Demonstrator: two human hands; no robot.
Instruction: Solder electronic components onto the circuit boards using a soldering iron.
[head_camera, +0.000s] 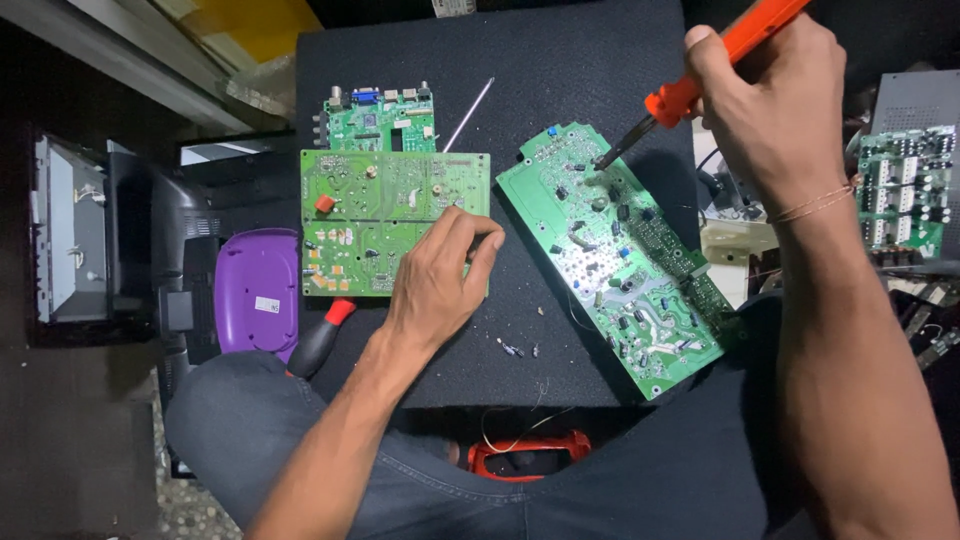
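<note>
Bare forearms; thin thread band (815, 203) on right wrist; grey trousers (600, 490).

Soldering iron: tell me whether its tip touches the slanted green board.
Yes, the soldering iron in the right hand meets the slanted green board near its top end.

1. Light is falling from above onto the black surface (560, 60), leaving its middle evenly and fairly brightly lit.
2. The surroundings beyond the surface's left and right edges are sinking into deep shadow, with detail hard to read.
3. The green circuit boards (610, 250) are showing small bright glints on solder and metal parts, without heavy glare.
4. The left hand (440, 275) is casting only a soft, short shadow.
5. Focus is holding sharp across the centre; the corners are looking slightly stretched and softer.
</note>
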